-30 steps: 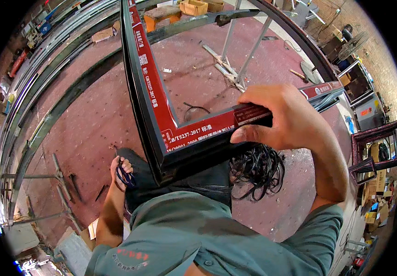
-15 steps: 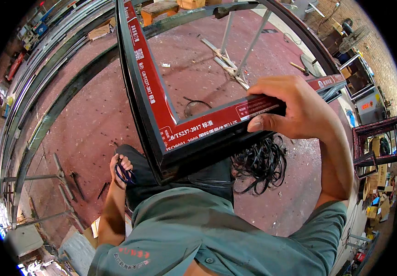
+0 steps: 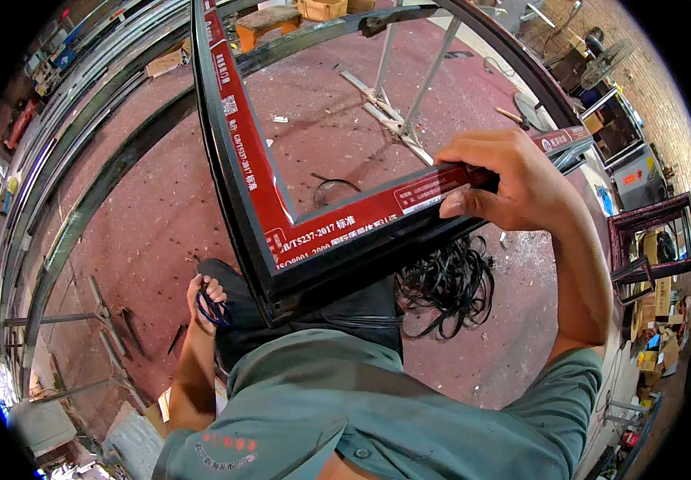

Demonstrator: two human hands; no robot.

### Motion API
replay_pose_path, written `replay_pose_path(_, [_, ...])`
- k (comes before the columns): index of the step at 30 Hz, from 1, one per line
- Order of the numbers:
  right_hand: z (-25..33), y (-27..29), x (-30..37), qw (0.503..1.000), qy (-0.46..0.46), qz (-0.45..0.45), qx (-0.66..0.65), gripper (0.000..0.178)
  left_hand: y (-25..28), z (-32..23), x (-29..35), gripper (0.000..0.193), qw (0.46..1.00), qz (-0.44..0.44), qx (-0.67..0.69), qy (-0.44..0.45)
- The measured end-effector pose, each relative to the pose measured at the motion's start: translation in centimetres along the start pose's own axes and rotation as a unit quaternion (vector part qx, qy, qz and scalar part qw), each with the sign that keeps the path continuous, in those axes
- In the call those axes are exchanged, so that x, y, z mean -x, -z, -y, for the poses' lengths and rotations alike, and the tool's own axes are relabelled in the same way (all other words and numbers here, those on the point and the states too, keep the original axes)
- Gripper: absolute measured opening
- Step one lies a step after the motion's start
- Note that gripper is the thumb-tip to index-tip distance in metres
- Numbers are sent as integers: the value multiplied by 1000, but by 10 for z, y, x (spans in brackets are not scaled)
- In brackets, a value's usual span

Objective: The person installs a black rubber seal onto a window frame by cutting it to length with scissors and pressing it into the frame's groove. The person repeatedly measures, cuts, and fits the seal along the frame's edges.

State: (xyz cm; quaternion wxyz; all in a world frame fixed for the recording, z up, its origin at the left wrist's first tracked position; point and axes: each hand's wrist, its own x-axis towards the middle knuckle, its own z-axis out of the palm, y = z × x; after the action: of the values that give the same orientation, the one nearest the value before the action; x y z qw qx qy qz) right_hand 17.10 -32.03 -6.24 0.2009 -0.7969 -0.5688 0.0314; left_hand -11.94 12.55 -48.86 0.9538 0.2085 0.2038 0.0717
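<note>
A black window frame (image 3: 253, 232) with red printed protective film stands in front of me, its near corner just above my lap. My right hand (image 3: 505, 180) is closed over the frame's near bar, fingers across the film and thumb against the near side. Low on the left, beside my dark trousers, my left hand (image 3: 208, 298) is closed around a small tool with dark blue looped handles (image 3: 217, 314). The fingers hide most of that tool, so its exact kind is unclear. The left hand is apart from the frame.
A tangle of black rubber-like strips (image 3: 449, 288) lies on the reddish floor at right. Long metal profiles (image 3: 65, 168) run along the left. A wooden stool (image 3: 268, 28) stands at the back, and a fan (image 3: 608, 64) and dark frames (image 3: 653, 240) are on the right.
The frame's near corner sits slightly farther left and lower in view. My right hand has shifted a little right along the bar, uncovering more film. The left hand still grips its tool.
</note>
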Motion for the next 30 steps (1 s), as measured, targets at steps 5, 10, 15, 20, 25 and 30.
replay_pose_path(5, [0, 3, -1, 1000, -9, 6, -15, 55, -4, -4, 2, 28, 1000, -14, -6, 17])
replay_pose_path(10, [-14, 13, 11, 1000, -11, 1, 10, 53, -8, -4, 3, 29, 1000, -23, 1, 6])
replay_pose_path(15, [-17, 7, 13, 1000, -13, -17, 2, 54, -29, -1, 2, 31, 993, -114, 12, 3])
replay_pose_path(20, [-26, 20, 17, 1000, 0, -17, 2, 53, 0, -5, -4, 33, 999, 19, 41, 29])
replay_pose_path(25, [-45, 10, 25, 998, 33, -60, 2, 52, 4, -4, -13, 33, 999, 15, 26, 26])
replay_pose_path(30, [-48, 26, 35, 999, -42, -20, -3, 61, 6, -2, -9, 33, 998, 21, 60, 30])
